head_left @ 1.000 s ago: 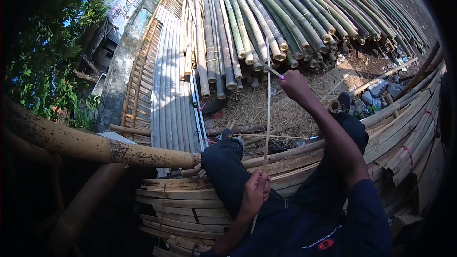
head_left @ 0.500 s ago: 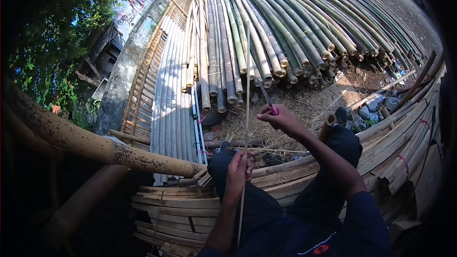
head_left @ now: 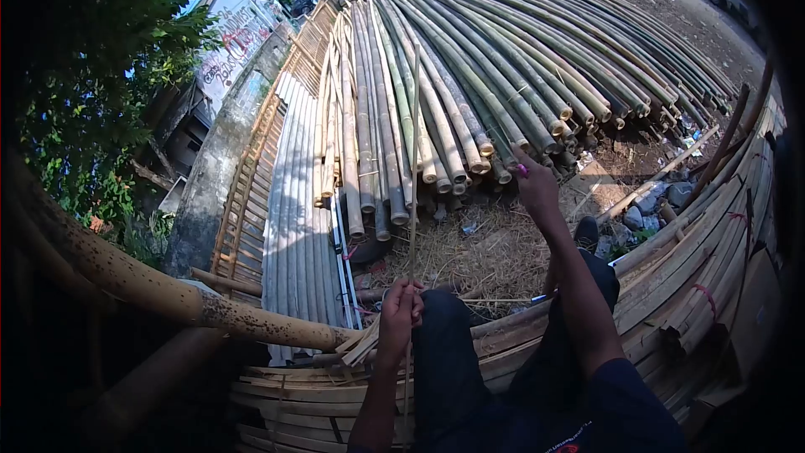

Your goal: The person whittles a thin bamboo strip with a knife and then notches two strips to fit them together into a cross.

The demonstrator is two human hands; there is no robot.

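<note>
My left hand (head_left: 401,317) is closed round a thin bamboo strip (head_left: 413,168), which stands nearly upright in front of me and runs down past my wrist. Farther forward and to the right, my right hand (head_left: 534,183) is raised with its fingers curled round a pink handle (head_left: 522,170). A blade on that handle cannot be made out against the poles behind. The two hands are well apart, and the right one does not touch the strip.
Long bamboo poles (head_left: 503,109) lie fanned out ahead. Split bamboo (head_left: 671,302) curves along the right, and more lies below. A thick spotted pole (head_left: 268,319) crosses at left, near corrugated sheets (head_left: 293,243) and a concrete wall (head_left: 226,159).
My right hand has moved up and away with the pink handle. The left still grips the strip, slightly lower and farther left in view. The camera view has shifted.
</note>
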